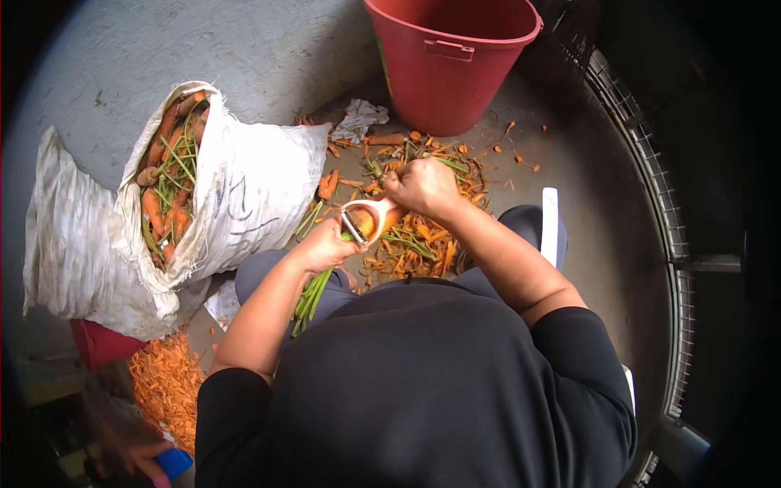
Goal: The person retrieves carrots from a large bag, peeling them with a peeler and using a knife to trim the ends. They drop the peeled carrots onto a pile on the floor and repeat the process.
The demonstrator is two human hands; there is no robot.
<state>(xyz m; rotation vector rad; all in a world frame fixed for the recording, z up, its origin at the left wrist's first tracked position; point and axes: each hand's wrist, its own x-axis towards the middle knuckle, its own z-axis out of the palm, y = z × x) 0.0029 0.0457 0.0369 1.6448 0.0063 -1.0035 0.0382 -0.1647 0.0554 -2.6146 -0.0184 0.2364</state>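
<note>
My left hand point(327, 246) is closed around the top end of a carrot point(395, 217), whose long green stems point(311, 299) trail down below the wrist. In my right hand point(423, 187) is a pale Y-shaped peeler point(379, 210), its fingers wrapped round the handle. The peeler's metal blade lies over the carrot, close to my left fingers. Part of the carrot is hidden behind the peeler and my right hand. Beneath both hands, carrot peelings point(419, 252) are scattered on the floor with bits of green stem.
To the left, a white woven sack point(264, 175) lies with its mouth showing unpeeled carrots point(169, 175). A red bucket point(455, 77) stands ahead. Shredded orange pieces point(168, 386) are heaped at lower left, near another person's hand point(149, 459). A metal grille point(675, 244) curves along the right.
</note>
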